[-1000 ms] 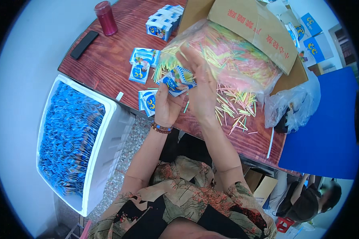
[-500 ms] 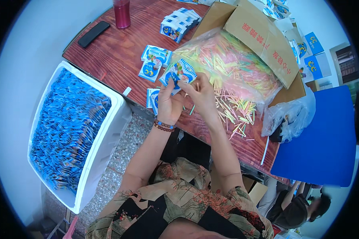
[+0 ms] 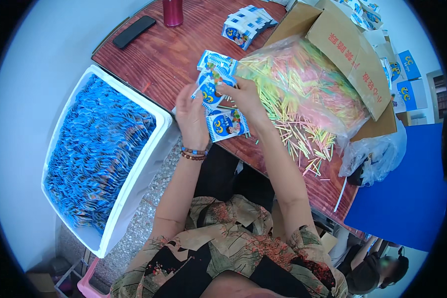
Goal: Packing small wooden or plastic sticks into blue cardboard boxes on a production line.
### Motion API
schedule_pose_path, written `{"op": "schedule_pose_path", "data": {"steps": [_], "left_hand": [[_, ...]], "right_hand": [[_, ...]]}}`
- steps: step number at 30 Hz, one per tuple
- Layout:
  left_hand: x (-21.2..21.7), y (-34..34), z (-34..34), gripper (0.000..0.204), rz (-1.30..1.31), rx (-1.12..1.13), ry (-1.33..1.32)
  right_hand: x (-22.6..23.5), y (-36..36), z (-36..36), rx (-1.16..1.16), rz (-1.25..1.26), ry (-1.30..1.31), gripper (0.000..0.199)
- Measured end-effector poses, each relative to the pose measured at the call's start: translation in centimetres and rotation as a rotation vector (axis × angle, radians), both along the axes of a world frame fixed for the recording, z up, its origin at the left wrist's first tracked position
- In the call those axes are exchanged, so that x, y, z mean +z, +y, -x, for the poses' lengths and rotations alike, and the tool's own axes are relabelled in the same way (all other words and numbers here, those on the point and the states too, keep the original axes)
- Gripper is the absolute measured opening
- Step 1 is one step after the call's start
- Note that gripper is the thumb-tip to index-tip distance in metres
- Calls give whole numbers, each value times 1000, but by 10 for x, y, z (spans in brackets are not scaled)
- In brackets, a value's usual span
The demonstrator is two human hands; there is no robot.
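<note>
A small blue-and-white packet (image 3: 209, 88) with a cartoon print is between my hands, above the table's near edge. My right hand (image 3: 247, 99) pinches its right side, thumb lying across the front. At its lower left edge, my left hand (image 3: 192, 121) has curled fingers, with the thumb against the packet; its grip is partly hidden. Just behind lies another packet (image 3: 218, 59), partly covered. A similar packet (image 3: 227, 125) rests on the table below my right hand. Thin pastel sticks (image 3: 303, 141) are spread right of my right forearm.
An open cardboard box (image 3: 350, 54) holds a clear bag of coloured sticks. A white foam bin (image 3: 139, 193) full of blue packets stands left. On the table (image 3: 169, 59) are a phone (image 3: 134, 32), a red bottle (image 3: 173, 12) and stacked packets (image 3: 247, 27). A person (image 3: 377, 265) is at lower right.
The view has shifted, so the scene sits further right. My left hand has moved left and loosened from the packet's front; my right thumb now lies over the packet, and the lower packet shows more.
</note>
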State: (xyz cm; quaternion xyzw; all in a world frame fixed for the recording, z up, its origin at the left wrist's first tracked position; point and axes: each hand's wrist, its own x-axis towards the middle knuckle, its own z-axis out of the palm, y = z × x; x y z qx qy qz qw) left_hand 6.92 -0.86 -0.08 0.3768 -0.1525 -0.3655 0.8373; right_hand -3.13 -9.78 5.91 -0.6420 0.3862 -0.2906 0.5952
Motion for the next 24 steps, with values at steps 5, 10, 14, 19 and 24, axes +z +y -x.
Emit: {"op": "schedule_pose_path", "data": {"steps": [5, 10, 14, 19, 24], "left_hand": [[1, 11, -3, 40, -172, 304, -366], [-5, 28, 0, 34, -465, 145, -1043], [1, 31, 1, 41, -608, 105, -1421], [-3, 25, 3, 33, -630, 67, -1540], [-5, 23, 1, 29, -571, 68, -1541]], "right_hand": [[-36, -45, -20, 21, 253, 398, 27], [-45, -45, -19, -196, 473, 460, 35], [-29, -21, 19, -239, 244, 339, 29], [-24, 9, 98, -307, 595, 778, 19], [-32, 18, 111, -242, 735, 627, 17]]}}
